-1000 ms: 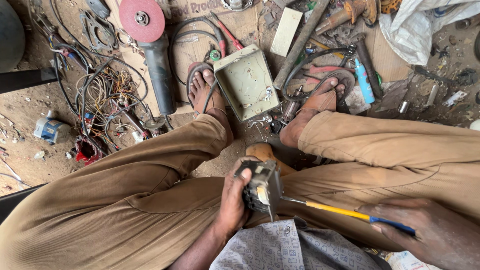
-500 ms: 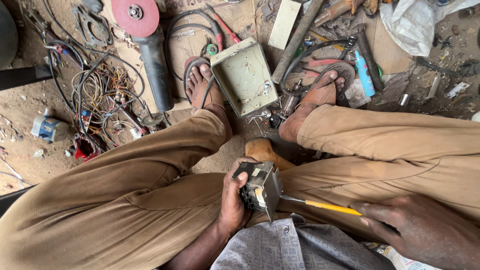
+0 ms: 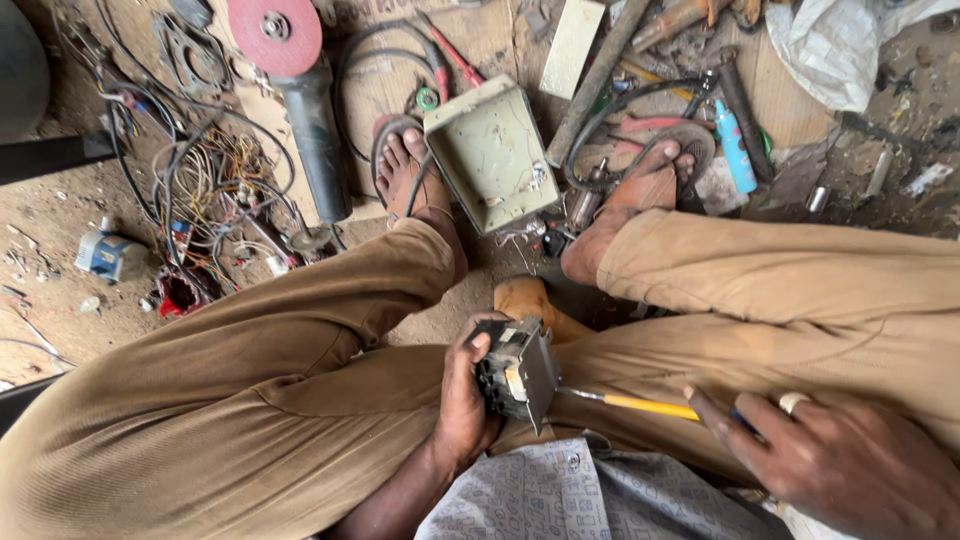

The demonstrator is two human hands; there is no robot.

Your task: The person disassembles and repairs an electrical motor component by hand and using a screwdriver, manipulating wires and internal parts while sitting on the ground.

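While the left hand wraps its fingers around a small dark electrical block and steadies it between the knees, the right hand closes on the far end of a screwdriver with a yellow shank and a blue grip mostly hidden in the palm. The metal tip meets the right side of the block; whether it sits in a screw head cannot be told from here. A ring shows on one finger of the right hand. Both hands rest over the lap, above tan trousers and a patterned grey shirt hem.

As a judgement, the work on the block looks under way rather than finished: the block is whole in the hand, no loose screws or parts lie on the lap, and the tool is engaged at its side.

Farther out, between the sandalled feet, an open pale green metal box lies on the dirt floor, emptied and face up, which suggests the block may belong to it and is not yet back inside. Beyond the left foot lies an angle grinder with a red disc, beside a tangle of wires toward the floor's left edge. Near the top edge, red-handled pliers and a blue tube sit among scattered tools.
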